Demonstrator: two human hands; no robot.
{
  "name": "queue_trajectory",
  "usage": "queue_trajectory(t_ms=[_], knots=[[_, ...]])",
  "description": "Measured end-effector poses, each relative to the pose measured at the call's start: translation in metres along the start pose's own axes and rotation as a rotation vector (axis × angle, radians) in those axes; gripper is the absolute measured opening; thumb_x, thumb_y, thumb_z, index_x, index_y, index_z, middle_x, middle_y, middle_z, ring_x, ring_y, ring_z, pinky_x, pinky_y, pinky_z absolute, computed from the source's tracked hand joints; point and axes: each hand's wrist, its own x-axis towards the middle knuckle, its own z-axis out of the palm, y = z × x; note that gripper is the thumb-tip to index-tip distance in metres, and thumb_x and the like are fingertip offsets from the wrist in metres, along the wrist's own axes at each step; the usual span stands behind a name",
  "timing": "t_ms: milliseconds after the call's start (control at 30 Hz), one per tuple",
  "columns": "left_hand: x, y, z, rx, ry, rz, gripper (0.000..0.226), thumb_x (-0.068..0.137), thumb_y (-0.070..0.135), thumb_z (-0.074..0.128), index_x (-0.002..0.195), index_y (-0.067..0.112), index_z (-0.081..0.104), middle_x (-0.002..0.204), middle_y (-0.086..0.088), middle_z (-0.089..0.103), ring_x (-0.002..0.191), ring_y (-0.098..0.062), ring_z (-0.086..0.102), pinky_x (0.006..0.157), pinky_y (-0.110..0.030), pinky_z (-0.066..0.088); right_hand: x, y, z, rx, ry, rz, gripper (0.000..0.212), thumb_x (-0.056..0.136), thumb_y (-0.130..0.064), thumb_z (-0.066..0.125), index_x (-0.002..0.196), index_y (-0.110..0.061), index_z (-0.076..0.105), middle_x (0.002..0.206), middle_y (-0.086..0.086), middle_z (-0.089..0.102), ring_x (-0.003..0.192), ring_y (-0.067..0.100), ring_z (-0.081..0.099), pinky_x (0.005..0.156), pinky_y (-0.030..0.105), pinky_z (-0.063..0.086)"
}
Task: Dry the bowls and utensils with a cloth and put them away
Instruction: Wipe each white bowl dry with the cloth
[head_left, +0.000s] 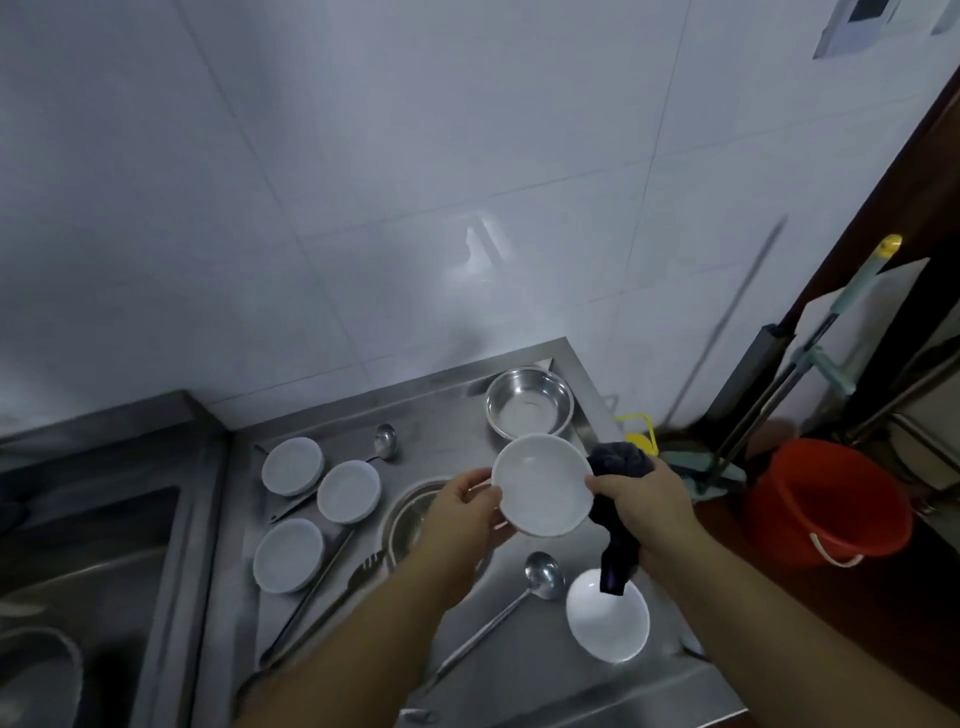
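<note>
The steel counter carries nearly everything that is left: beyond the left hand's fingers lie three white bowls upside down, with a ladle, tongs and a second ladle nearer the person. Judging by this, the task is at an early stage.

Past the fingertips stands an empty steel basin; a second steel bowl sits under the left hand, its contents hidden.

A white bowl lies below the right hand, open side up and empty.

The held bowl hangs between both hands, empty, its rim pinched by the left fingers. The right fingers curl round a dark cloth pressed to its other edge.
</note>
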Motion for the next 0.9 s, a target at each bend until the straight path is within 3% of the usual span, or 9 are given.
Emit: queue_trajectory(t_ms=[233, 333, 467, 567, 600, 633, 667, 733, 900], knots=[[0.053, -0.026, 0.053, -0.016, 0.124, -0.140, 0.023, 0.106, 0.004, 0.055, 0.127, 0.008, 0.064, 0.122, -0.017, 0.072, 0.109, -0.033, 0.074, 0.081, -0.038, 0.066, 0.090, 0.019, -0.023, -0.206, 0.014, 0.035, 0.026, 0.075, 0.001, 0.083, 0.092, -0.014, 0.070, 0.093, 0.020, 0.073, 0.086, 0.035, 0.070, 0.088, 0.057, 0.059], [0.076, -0.038, 0.067, 0.002, 0.167, -0.193, 0.019, 0.106, 0.003, 0.055, 0.120, 0.010, 0.066, 0.116, -0.013, 0.072, 0.104, -0.029, 0.073, 0.071, -0.032, 0.065, 0.121, 0.035, -0.028, -0.324, 0.025, 0.046, 0.025, 0.074, -0.003, 0.083, 0.088, -0.016, 0.068, 0.091, 0.014, 0.072, 0.080, 0.028, 0.066, 0.075, 0.044, 0.057], [0.112, -0.060, 0.080, 0.040, 0.219, -0.259, 0.018, 0.105, 0.004, 0.058, 0.109, 0.016, 0.071, 0.105, -0.011, 0.076, 0.098, -0.028, 0.074, 0.089, -0.045, 0.065, 0.156, 0.062, -0.033, -0.383, 0.031, 0.103, 0.024, 0.074, -0.003, 0.079, 0.092, -0.003, 0.063, 0.076, 0.008, 0.060, 0.075, 0.023, 0.055, 0.066, 0.036, 0.042], [0.142, -0.078, 0.080, 0.110, 0.265, -0.294, 0.024, 0.103, 0.007, 0.060, 0.121, 0.016, 0.074, 0.108, -0.009, 0.078, 0.104, -0.030, 0.074, 0.096, -0.048, 0.062, 0.178, 0.078, -0.030, -0.384, -0.008, 0.127, 0.032, 0.077, 0.006, 0.071, 0.102, 0.017, 0.054, 0.075, 0.032, 0.052, 0.075, 0.014, 0.040, 0.061, 0.027, 0.035], [0.152, -0.083, 0.079, 0.118, 0.280, -0.304, 0.027, 0.102, 0.006, 0.060, 0.123, 0.015, 0.073, 0.108, -0.009, 0.078, 0.106, -0.030, 0.074, 0.098, -0.049, 0.061, 0.184, 0.081, -0.027, -0.398, -0.035, 0.123, 0.034, 0.078, 0.010, 0.067, 0.104, 0.022, 0.050, 0.079, 0.038, 0.047, 0.058, 0.032, 0.045, 0.051, 0.021, 0.034], [0.160, -0.088, 0.078, 0.116, 0.293, -0.315, 0.027, 0.101, 0.005, 0.060, 0.122, 0.014, 0.074, 0.107, -0.008, 0.077, 0.106, -0.030, 0.074, 0.100, -0.050, 0.061, 0.190, 0.084, -0.024, -0.401, -0.065, 0.107, 0.032, 0.077, 0.015, 0.062, 0.103, 0.025, 0.044, 0.083, 0.041, 0.035, 0.107, 0.042, 0.040, 0.044, 0.015, 0.028], [0.168, -0.092, 0.076, 0.116, 0.303, -0.324, 0.026, 0.100, 0.003, 0.060, 0.117, 0.015, 0.075, 0.106, -0.008, 0.078, 0.106, -0.031, 0.074, 0.100, -0.052, 0.060, 0.194, 0.086, -0.020, -0.406, -0.085, 0.098, 0.029, 0.076, 0.019, 0.058, 0.098, 0.026, 0.040, 0.080, 0.035, 0.024, 0.086, 0.016, 0.032, 0.042, 0.011, 0.019], [0.183, -0.101, 0.073, 0.126, 0.322, -0.333, 0.027, 0.100, 0.001, 0.059, 0.108, 0.020, 0.076, 0.107, -0.008, 0.078, 0.108, -0.033, 0.074, 0.100, -0.053, 0.060, 0.203, 0.091, -0.015, -0.422, -0.099, 0.084, 0.019, 0.075, 0.020, 0.056, 0.084, 0.022, 0.040, 0.074, 0.013, 0.026, 0.081, 0.018, 0.029, 0.043, 0.014, 0.014], [0.215, -0.116, 0.064, 0.155, 0.346, -0.300, 0.030, 0.098, 0.000, 0.058, 0.109, 0.021, 0.077, 0.114, -0.012, 0.077, 0.112, -0.035, 0.072, 0.102, -0.055, 0.059, 0.215, 0.097, 0.001, -0.379, -0.098, 0.065, 0.032, 0.080, 0.016, 0.062, 0.080, -0.009, 0.043, 0.078, 0.009, 0.032, 0.074, 0.015, 0.028, 0.053, 0.029, 0.023]])
